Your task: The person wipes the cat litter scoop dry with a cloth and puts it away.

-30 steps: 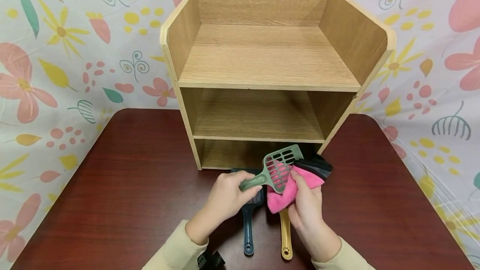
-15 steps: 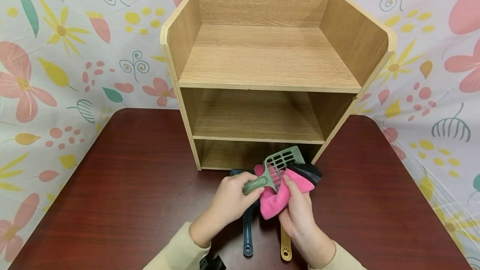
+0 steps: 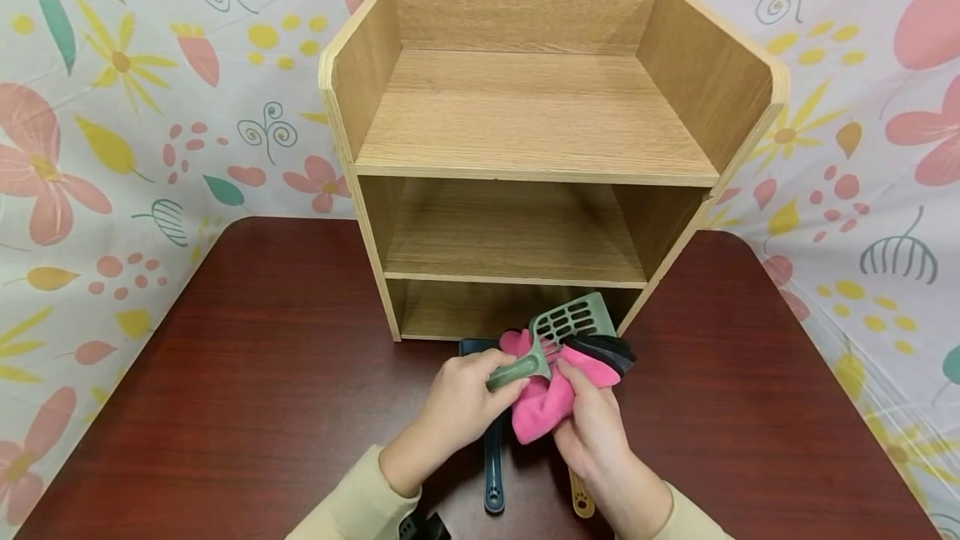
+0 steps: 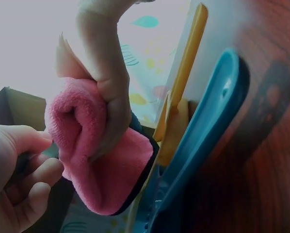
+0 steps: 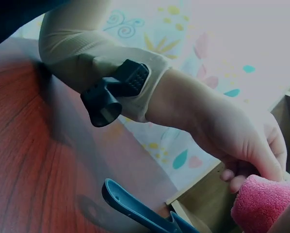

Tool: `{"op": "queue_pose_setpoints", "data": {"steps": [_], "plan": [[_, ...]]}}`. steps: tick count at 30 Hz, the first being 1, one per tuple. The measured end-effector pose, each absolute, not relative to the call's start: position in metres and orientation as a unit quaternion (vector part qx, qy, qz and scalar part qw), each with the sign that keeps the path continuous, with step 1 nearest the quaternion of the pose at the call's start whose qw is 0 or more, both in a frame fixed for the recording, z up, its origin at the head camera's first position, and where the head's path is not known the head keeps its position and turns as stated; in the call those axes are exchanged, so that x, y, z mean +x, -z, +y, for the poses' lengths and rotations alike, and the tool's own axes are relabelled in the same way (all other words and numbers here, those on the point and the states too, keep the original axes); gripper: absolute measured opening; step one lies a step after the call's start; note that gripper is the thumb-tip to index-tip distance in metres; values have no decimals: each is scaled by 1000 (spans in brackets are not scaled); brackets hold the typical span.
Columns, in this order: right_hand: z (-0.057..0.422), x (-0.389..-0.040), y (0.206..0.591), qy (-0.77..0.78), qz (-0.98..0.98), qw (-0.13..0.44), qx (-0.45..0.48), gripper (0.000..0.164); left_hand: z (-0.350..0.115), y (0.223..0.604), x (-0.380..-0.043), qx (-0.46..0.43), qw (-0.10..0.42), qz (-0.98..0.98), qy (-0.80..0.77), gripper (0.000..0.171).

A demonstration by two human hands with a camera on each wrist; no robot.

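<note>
My left hand (image 3: 461,398) pinches the handle of a green slotted litter scoop (image 3: 576,319), which is raised above the table with its head pointing away to the right. A pink plush cloth (image 3: 543,407) with a black edge is bunched in my right hand (image 3: 600,432), lying against the scoop around the neck and lower slots. Beneath the hands are a dark blue scoop (image 3: 493,473) and a yellow scoop (image 3: 581,497), both partly hidden. In the left wrist view the pink cloth (image 4: 116,179) hangs folded from the right hand's fingers, and little of the green scoop shows.
A wooden shelf unit (image 3: 536,173) with several levels stands at the back of the dark red table (image 3: 225,407). Floral fabric (image 3: 150,107) hangs behind it. A black wrist camera (image 3: 423,526) sits at the left sleeve.
My right hand has drawn the pink cloth left and slightly nearer, from the scoop's head towards its neck. The left hand has shifted slightly right with the scoop.
</note>
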State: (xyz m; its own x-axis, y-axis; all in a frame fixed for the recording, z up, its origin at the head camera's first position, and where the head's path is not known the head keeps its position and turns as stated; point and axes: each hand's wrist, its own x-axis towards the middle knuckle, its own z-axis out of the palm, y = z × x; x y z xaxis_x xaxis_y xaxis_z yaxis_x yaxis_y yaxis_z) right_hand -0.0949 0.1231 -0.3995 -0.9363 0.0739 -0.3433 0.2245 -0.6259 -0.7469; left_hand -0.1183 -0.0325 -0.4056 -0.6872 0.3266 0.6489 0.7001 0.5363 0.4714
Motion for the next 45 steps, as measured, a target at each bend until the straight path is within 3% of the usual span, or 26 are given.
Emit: {"op": "queue_pose_setpoints", "data": {"steps": [9, 28, 36, 39, 45], "plan": [[129, -99, 393, 895, 413, 23, 165, 35, -40, 401, -123, -316, 240, -830, 391, 18], [142, -99, 383, 895, 411, -22, 173, 20, -61, 384, -125, -277, 115, -844, 444, 15], [145, -101, 383, 882, 438, -46, 168, 25, -72, 374, -129, -255, 52, -857, 444, 16], [153, -103, 383, 863, 486, -18, 135, 25, -79, 371, -131, -256, 36, -859, 441, 14], [178, -109, 383, 817, 564, 120, 6, 16, -90, 365, -134, -281, -2, -843, 459, 12]]}}
